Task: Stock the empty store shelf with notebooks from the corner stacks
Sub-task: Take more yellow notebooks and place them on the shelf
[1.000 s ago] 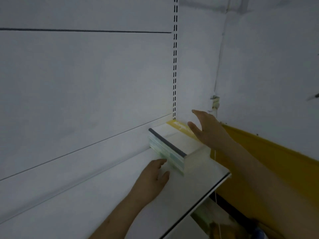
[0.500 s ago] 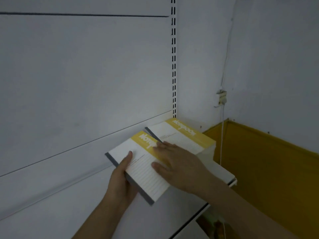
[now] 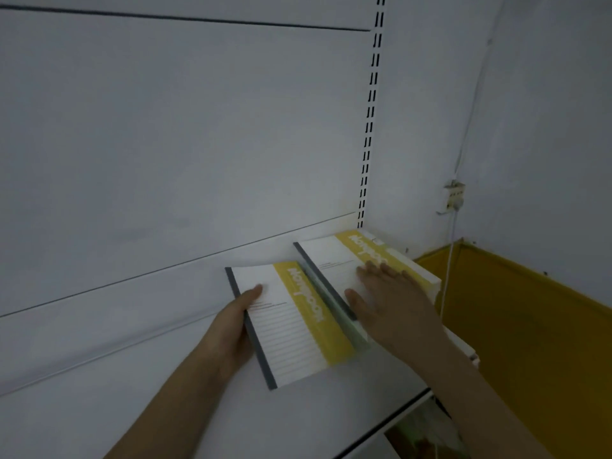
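On the white shelf [image 3: 165, 409], a low notebook stack [image 3: 291, 326] now lies squarer beside the taller corner stack [image 3: 374, 260] at its 2 o'clock. Left hand [image 3: 231, 329] still clasps its spine, thumb on top. Right hand [image 3: 387, 303] has slid onto the corner stack, fingers flat.

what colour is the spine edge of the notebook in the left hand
Dark grey, on the notebook; head view.
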Tool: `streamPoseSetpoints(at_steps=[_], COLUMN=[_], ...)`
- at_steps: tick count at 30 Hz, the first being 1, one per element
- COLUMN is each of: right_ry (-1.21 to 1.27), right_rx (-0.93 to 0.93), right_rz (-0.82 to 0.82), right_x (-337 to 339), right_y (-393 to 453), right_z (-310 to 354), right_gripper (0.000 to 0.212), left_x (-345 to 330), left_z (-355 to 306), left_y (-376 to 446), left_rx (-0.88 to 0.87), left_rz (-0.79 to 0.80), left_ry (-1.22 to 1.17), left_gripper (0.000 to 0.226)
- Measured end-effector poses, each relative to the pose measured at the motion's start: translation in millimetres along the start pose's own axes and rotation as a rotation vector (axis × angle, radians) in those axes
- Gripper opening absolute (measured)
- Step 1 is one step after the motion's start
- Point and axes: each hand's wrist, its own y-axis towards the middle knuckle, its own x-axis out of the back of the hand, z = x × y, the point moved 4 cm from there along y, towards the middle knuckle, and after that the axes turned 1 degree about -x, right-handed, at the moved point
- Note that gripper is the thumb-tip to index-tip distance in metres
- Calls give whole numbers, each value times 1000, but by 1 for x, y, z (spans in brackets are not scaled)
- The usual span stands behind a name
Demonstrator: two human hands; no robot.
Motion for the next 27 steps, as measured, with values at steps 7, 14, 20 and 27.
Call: streamPoseSetpoints(at_steps=[7,14,20,27], right_ry=[55,-196,-41,5], right_rx=[246,121,200,514], right_rz=[-152,-203,-228,-170], right_x=[-18,-21,-7,-20], right_y=[-36,-27,-21,-61], right_z=[67,45,35,95], right_gripper=[43,63,58,64], left_x=[-14,-11,-9,-11], left_z=[7,9,7,1], left_y=[-6,-9,-11,-5], left_rx=[-24,-51,-58,-123], left_rz=[65,37,15,76], left_ry=[-11,-41,-66,-216], left_gripper=[51,47,51,77])
